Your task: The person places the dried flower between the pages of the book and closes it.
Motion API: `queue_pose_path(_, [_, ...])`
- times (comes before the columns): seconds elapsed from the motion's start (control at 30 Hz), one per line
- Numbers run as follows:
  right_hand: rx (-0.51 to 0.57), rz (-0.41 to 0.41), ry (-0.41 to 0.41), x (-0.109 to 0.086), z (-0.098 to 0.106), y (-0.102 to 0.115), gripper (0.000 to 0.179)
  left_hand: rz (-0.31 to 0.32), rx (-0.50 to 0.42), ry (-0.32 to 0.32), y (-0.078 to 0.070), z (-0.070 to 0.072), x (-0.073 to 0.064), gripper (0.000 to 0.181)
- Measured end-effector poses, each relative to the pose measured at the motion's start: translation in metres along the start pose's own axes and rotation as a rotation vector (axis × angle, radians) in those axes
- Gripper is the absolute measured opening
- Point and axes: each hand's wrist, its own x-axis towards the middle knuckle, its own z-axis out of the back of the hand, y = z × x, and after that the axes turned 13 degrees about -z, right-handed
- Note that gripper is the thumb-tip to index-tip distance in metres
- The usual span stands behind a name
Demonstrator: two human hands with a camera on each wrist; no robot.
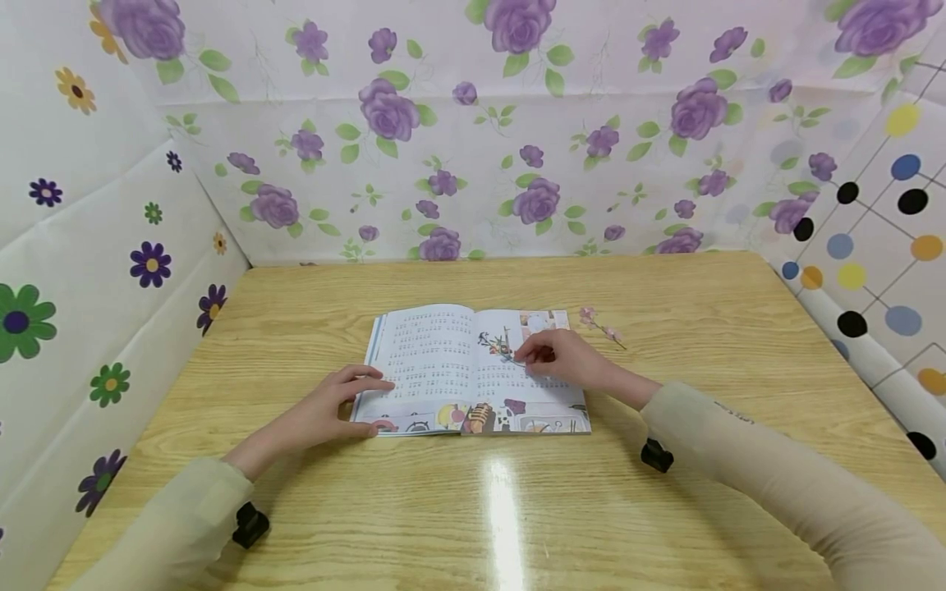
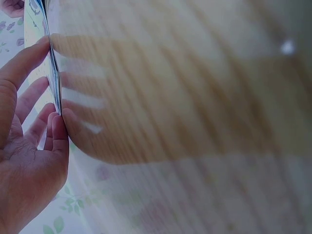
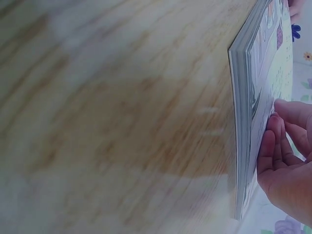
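Note:
An open book [image 1: 436, 361] lies flat with printed text and coloured pictures. My left hand [image 1: 325, 410] rests at its left side, fingers loosely spread over the left page and thumb at the near corner. In the left wrist view, the left hand's [image 2: 34, 131] fingertips touch the book's edge. Over the right page, my right hand [image 1: 565, 359] pinches the stem of a small leafy sprig [image 1: 505, 351], which lies against the page. The right wrist view shows the right hand's [image 3: 287, 151] thumb and fingertips together; the sprig is hidden there.
A pink blossom sprig [image 1: 602, 326] lies on the wooden table [image 1: 355, 509], just right of the book. Flower-patterned sheets [image 1: 443, 123] stand behind the table and at the left; a dotted sheet [image 1: 879, 246] is at the right.

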Motion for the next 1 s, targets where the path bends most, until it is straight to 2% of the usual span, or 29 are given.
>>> queue_pose_path(0.37, [-0.087, 0.029, -0.037, -0.003, -0.002, -0.003, 0.035, 0.000, 0.000, -0.001, -0.001, 0.000, 0.000, 0.056])
queue_pose_path(0.73, [-0.085, 0.028, -0.069, -0.005, -0.003, -0.004, 0.037, 0.005, -0.015, 0.003, -0.001, 0.000, 0.001, 0.055])
queue_pose_path(1.0, [-0.049, 0.064, -0.155, -0.012, -0.001, -0.001, 0.036, 0.012, -0.022, 0.007, -0.002, 0.002, 0.001, 0.056])
